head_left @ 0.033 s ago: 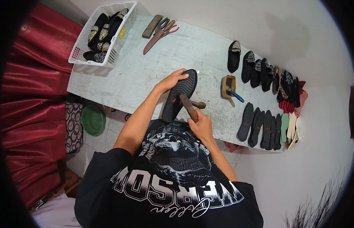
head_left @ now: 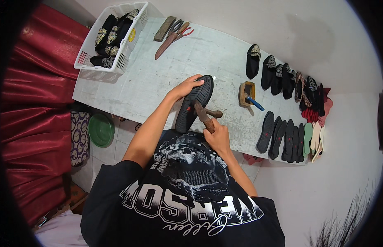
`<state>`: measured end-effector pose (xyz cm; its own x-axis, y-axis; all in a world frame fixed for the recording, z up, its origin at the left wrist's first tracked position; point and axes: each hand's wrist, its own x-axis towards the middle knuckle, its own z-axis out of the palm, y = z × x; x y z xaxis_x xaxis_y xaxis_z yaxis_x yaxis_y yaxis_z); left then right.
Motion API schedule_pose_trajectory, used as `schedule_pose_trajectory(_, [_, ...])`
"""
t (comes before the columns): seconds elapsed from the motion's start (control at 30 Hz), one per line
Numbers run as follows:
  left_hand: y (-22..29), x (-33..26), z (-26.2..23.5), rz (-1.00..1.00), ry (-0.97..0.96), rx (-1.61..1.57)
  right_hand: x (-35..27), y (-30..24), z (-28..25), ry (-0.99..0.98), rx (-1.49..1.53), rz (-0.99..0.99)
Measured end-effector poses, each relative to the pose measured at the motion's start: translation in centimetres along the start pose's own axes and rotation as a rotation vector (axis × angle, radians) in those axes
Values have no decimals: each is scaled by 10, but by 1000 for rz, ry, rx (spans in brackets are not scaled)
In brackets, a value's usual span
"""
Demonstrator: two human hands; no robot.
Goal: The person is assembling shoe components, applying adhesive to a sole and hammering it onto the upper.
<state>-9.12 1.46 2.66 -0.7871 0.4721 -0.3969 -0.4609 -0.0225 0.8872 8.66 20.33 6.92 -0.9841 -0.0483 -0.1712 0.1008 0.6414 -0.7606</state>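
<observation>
My left hand [head_left: 185, 88] grips a black shoe [head_left: 201, 92] near its toe end. The ribbed sole faces up, with a small red mark towards the heel. My right hand [head_left: 218, 136] is closed round the brown handle of a worn hammer [head_left: 205, 117]. Its dark head lies against the middle of the sole or just over it; I cannot tell if they touch. A brown, round-ended wooden piece [head_left: 215, 113] sticks out beside the hammer; the rest of it is hidden.
The pale table [head_left: 129, 86] holds a white basket [head_left: 82, 61] of black shoes, a grey block [head_left: 164, 29], a knife [head_left: 167, 45] and red-handled pliers [head_left: 185, 33]. On the right are a glue container [head_left: 243, 94] with a blue-handled brush [head_left: 255, 103], a shoe row [head_left: 267, 72] and several soles [head_left: 265, 131].
</observation>
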Motion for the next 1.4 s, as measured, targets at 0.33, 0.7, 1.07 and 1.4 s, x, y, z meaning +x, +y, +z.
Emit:
schedule_pose_trajectory(0.33, [-45,-54,-31,151,-219,-88,4,-11,-5,-63,-2,119])
schedule_pose_trajectory(0.7, [-48,-68,12,263,158,317,4,-15,-10,-57,22,95])
schedule_pose_trajectory(1.07, [-43,-71,41,448,417,565,6,-19,-16,-77,31,116])
schedule_pose_trajectory(1.4, [-48,-66,42,480,415,518,6,-6,-2,-16,-34,45])
